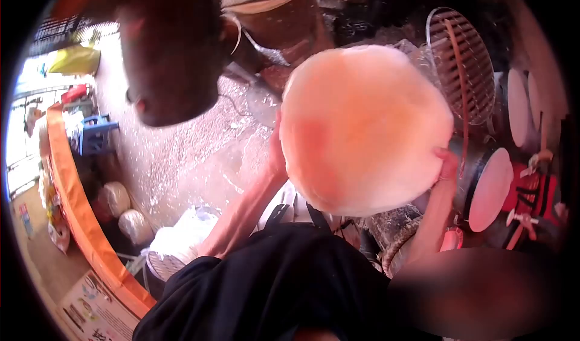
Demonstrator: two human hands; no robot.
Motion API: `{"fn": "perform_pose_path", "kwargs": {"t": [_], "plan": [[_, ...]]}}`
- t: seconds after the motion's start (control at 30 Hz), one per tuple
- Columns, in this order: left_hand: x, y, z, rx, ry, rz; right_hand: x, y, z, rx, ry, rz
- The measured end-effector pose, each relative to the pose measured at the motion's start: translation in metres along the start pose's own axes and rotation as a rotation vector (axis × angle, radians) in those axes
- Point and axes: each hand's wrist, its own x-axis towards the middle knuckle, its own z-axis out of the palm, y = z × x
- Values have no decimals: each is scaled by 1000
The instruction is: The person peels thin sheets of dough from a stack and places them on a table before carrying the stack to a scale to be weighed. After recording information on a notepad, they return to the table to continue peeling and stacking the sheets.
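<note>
Your left hand (277,157) and right hand (446,167) pinch the pale, round, already flattened dough disc (362,129), aloft beside the round metal wire rack (462,63).

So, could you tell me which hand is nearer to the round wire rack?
The right. The right hand holds the edge of the pale round sheet just below the wire rack; the left hand holds the opposite edge, the whole sheet between it and the rack.

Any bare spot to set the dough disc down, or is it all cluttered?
Bare grey ground between blue crate and dough disc, which left hand and right hand hold. Crowded right: wire grill, pale round discs. Sacks lower left.
</note>
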Motion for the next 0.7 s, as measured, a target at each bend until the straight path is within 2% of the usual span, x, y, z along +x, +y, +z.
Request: {"fn": "perform_pose_path", "kwargs": {"t": [0.03,0.1,0.2,0.3,0.43,0.47,0.57,0.7], "plan": [[-19,2,-19,-37,70,1,9,22,2,-41,-14,78],[-49,9,-69,-37,72,78,26,50,10,-133,-40,221],[-88,21,-118,-48,145,211,47,82,76,-273,-209,249],[-133,34,-137,-92,154,362,75,119,124,-394,-413,349],[-192,62,-172,-106,283,540,92,167,213,-359,-664,381],[-208,68,-181,-99,309,584,89,173,236,-389,-699,427],[-245,94,-200,-75,351,713,79,192,306,-419,-770,399],[-271,136,-224,-87,370,859,87,221,388,-488,-928,498]]}}
